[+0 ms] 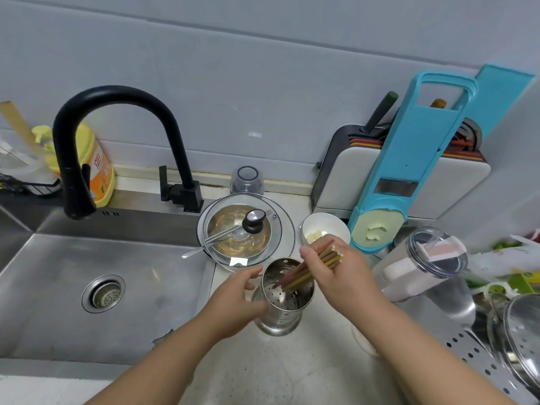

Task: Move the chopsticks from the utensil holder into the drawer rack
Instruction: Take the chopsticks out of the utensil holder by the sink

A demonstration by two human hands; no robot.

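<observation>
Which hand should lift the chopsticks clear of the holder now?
The right hand. It is already closed around the chopsticks, whose lower ends sit inside the metal holder. The left hand rests on the holder's side, well placed to steady it during the lift.

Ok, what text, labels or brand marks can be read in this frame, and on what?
Yellow detergent bottle: red characters on the label, too blurred to read.
Lid knob: small embossed mark, too small to read.
Green packaging at the right edge: print too blurred to read.
Utensil holder, chopsticks, blue slicer: no text visible.
</observation>
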